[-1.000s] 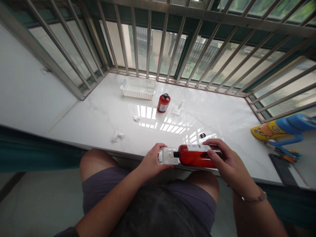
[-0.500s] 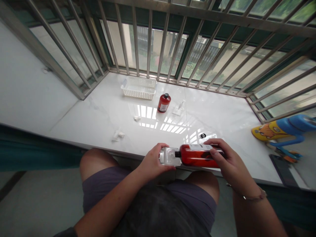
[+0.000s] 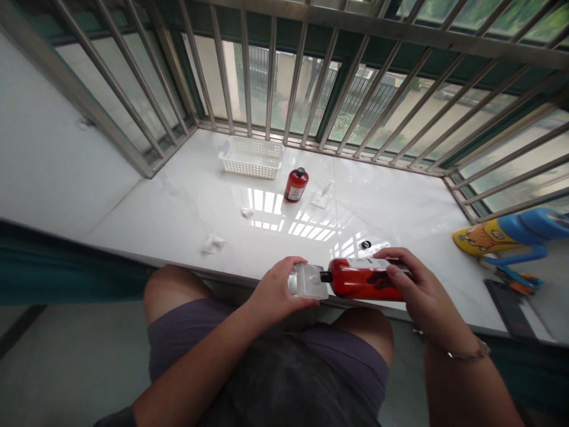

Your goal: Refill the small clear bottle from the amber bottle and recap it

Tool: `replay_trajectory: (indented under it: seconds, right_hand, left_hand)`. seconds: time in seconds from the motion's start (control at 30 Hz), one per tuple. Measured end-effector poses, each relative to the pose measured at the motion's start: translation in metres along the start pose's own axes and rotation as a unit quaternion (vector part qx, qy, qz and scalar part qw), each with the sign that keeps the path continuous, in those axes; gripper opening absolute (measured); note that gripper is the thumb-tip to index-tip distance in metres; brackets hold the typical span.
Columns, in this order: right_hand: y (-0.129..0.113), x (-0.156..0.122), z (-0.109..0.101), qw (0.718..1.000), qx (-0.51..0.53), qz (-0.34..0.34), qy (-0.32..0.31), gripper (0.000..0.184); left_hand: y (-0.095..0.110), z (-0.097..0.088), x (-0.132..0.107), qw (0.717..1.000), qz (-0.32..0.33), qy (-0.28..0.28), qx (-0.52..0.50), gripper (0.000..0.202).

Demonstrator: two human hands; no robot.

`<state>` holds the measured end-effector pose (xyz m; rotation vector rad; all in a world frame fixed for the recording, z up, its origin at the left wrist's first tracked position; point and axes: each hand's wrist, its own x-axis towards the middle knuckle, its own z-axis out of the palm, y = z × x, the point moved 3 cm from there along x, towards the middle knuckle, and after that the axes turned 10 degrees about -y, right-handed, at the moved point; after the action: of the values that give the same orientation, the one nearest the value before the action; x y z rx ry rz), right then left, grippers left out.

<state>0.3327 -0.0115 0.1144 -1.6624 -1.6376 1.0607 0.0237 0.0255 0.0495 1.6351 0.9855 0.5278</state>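
Observation:
My left hand (image 3: 280,289) is closed around a clear, squarish bottle (image 3: 310,281) near the counter's front edge. My right hand (image 3: 415,290) grips a red bottle (image 3: 360,279) with a white label, tipped on its side. Its black neck points left and meets the opening of the clear bottle; whether the two touch I cannot tell. Just beyond the red bottle lies a small black cap (image 3: 365,244). A second red bottle (image 3: 296,185), with a dark cap on, stands upright farther back.
A white perforated basket (image 3: 250,160) sits by the barred window. Behind the hands lies a clear plastic pump head (image 3: 326,193). Crumpled white scraps (image 3: 214,242) are at left. A blue and yellow tumbler (image 3: 507,230) and a dark phone (image 3: 511,305) are at right.
My right hand has shifted slightly right with the red bottle, and more of its black neck shows. The clear bottle in my left hand has moved a little to the right.

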Motion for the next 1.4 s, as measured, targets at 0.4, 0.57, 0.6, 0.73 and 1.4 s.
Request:
replay_trajectory:
  seconds: [0.4, 0.57, 0.6, 0.73, 1.4]
  right_hand:
    - [-0.016, 0.006, -0.011, 0.999, -0.032, 0.001, -0.024, 0.043]
    - [-0.018, 0.008, -0.013, 0.999, -0.032, 0.006, -0.042, 0.043]
    - [-0.020, 0.009, -0.014, 0.998, -0.039, 0.004, -0.042, 0.043]
    - [-0.027, 0.010, -0.014, 0.997, -0.062, 0.002, -0.039, 0.044]
    - [-0.046, 0.007, -0.016, 0.991, -0.129, -0.021, -0.029, 0.045]
  left_hand:
    - [0.006, -0.002, 0.000, 1.000, 0.008, -0.004, 0.007, 0.081]
    - [0.006, -0.001, 0.001, 1.000, 0.006, -0.006, 0.008, 0.081]
    - [0.006, -0.001, 0.001, 1.000, 0.006, -0.006, 0.007, 0.081]
    - [0.008, -0.001, 0.001, 1.000, 0.002, -0.008, 0.000, 0.080]
    - [0.004, 0.000, 0.001, 1.000, 0.007, -0.010, -0.011, 0.079]
